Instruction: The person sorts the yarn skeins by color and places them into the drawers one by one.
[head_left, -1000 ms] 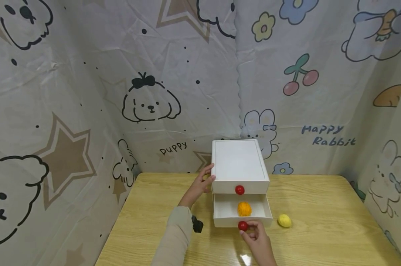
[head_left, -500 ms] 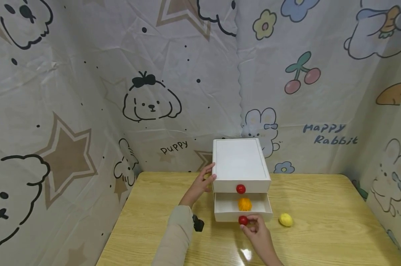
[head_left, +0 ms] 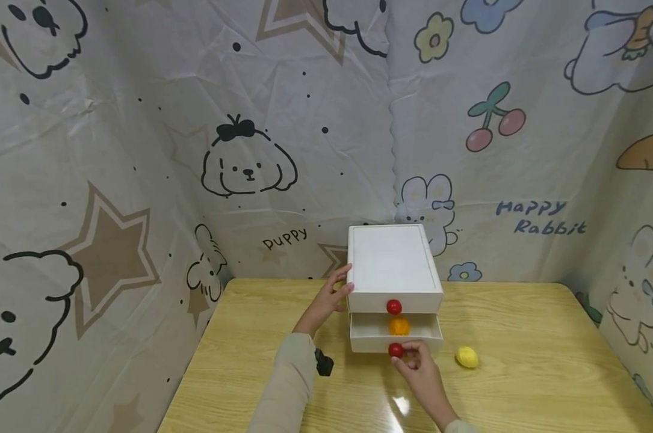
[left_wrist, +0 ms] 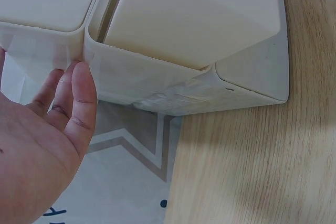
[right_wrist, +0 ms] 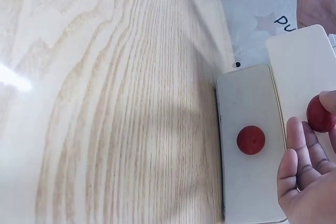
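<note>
Head view: wooden table (head_left: 250, 361), printed cloth (head_left: 315, 156) behind; right hand (head_left: 420, 370) pinches 1 red knob (head_left: 395, 350), relaxed left hand (head_left: 324, 304) touches cabinet (head_left: 393, 258).

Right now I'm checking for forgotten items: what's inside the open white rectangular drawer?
One round orange ball shows inside the open white rectangular drawer, its lower part hidden by the drawer's front. The rear is covered by the white box-shaped cabinet above, so anything there is unseen.
</note>
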`<state>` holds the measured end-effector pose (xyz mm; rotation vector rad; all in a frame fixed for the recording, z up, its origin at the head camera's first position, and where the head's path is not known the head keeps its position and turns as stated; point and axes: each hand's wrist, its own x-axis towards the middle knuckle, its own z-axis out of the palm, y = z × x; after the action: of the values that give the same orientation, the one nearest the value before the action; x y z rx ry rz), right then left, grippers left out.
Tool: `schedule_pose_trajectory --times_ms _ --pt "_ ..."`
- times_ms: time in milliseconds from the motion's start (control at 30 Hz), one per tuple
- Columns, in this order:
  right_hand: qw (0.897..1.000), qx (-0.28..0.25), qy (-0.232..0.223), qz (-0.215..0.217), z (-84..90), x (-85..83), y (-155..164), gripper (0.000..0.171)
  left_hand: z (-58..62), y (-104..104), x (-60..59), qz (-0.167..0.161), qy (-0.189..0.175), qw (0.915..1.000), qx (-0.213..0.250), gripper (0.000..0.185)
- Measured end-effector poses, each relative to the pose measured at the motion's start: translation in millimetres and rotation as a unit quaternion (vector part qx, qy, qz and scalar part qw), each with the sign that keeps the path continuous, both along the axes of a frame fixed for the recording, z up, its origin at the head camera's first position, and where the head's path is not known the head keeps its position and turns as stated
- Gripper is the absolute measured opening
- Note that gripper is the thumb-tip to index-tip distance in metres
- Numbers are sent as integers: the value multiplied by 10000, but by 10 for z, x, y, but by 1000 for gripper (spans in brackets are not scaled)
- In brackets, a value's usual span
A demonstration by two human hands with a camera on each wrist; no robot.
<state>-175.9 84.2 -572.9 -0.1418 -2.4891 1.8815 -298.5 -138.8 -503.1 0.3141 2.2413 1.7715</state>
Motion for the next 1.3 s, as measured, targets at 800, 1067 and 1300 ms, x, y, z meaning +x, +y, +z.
schedule_pose_trajectory --times_ms 800,1067,1300 --pt "9996 -147 211 122 -45 -198 -49 34 113 -9 87 -47 -29 10000 63 57" --pt "9999 -39 10 132 -83 -283 -34 33 256 13 196 -70 9 9999 154 57" --pt "9999 49 -39 127 -107 -340 -19 33 155 11 134 -28 18 9999 165 56"
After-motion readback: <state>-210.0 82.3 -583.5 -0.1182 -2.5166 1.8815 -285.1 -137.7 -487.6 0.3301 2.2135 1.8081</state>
